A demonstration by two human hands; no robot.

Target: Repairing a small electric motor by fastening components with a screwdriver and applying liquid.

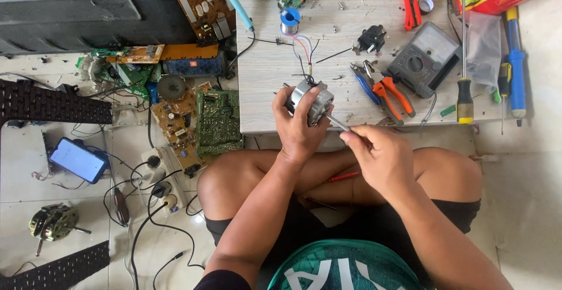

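Knees crossed nearest me. I see right hand (380,152) pinching a thin metal tool (338,122) against the small motor (309,102), left hand (297,127) clamped round that motor at the table (263,73) edge. Pliers (389,88), multimeter (422,58) beyond.

The round silver motor (309,101) is bare shiny metal; the pale wood-grain desk (266,61) looks matt and scuffed.

Left hand (297,127) curled in a grip — right hand (379,152) beside it, fingers (351,136) pinched.
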